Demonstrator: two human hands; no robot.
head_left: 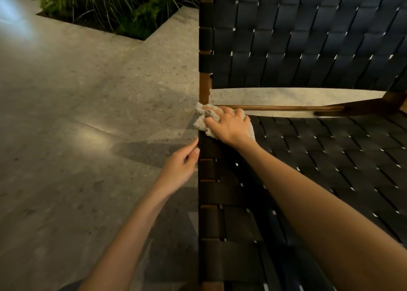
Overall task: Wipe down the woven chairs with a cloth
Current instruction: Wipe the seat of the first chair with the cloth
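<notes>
Two hands are out. Over the speckled floor [88, 114], the left hand [180, 167], loosely curled and empty, touches the seat edge. The bunched cream cloth [203, 123] sits at the rear corner of the woven chair [308, 169] seat, gripped under the right hand [229, 125].

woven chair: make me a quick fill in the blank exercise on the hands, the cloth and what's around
1. The right hand grips a pale cloth on the woven ____ of the chair.
2. The left hand touches the chair's side edge and holds ____.
3. The chair's frame is made of ____.
4. A bed cut into the stone floor holds green ____.

Missing words: seat; nothing; wood; plants
</notes>
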